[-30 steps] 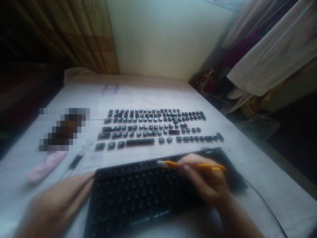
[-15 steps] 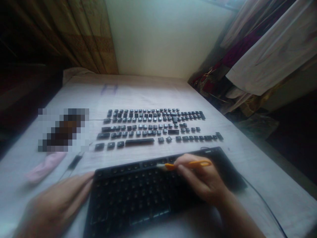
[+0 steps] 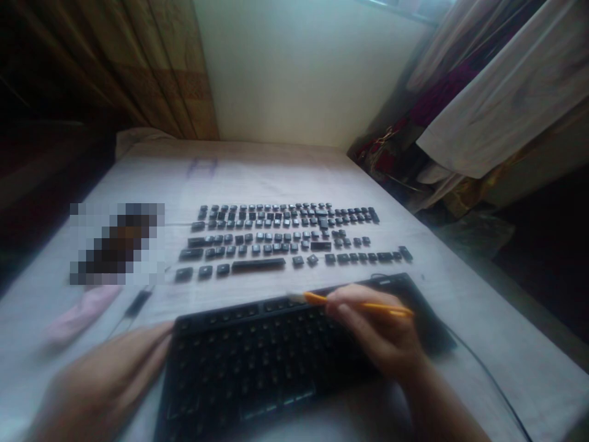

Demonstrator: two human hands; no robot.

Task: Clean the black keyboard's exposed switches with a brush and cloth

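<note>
A black keyboard [image 3: 257, 356] with its keycaps off lies at the front of the table, its bare key posts showing. My left hand [image 3: 110, 374] grips its left edge, fingers pressed together and their tips partly hidden. Over the upper rows, my right hand [image 3: 375, 325] is closed around an orange-handled brush [image 3: 317, 299]. The brush's pale bristles point left, at the keyboard's top edge; whether they touch it I cannot tell. Behind the keyboard, loose black keycaps [image 3: 271, 248] are laid out in rows, with the long space bar [image 3: 258, 264] in the nearest row.
Left of the keycaps lie a blurred-out patch [image 3: 122, 242], a pink cloth [image 3: 85, 313] and a small dark object with a thin cord [image 3: 138, 302]. A black cable [image 3: 488, 368] runs along the right. Hanging cloths [image 3: 497, 104] flank the table's right side.
The brush has moved slightly up towards the keyboard's top edge, and its handle has swung to point lower right. My left hand stays on the keyboard's left edge.
</note>
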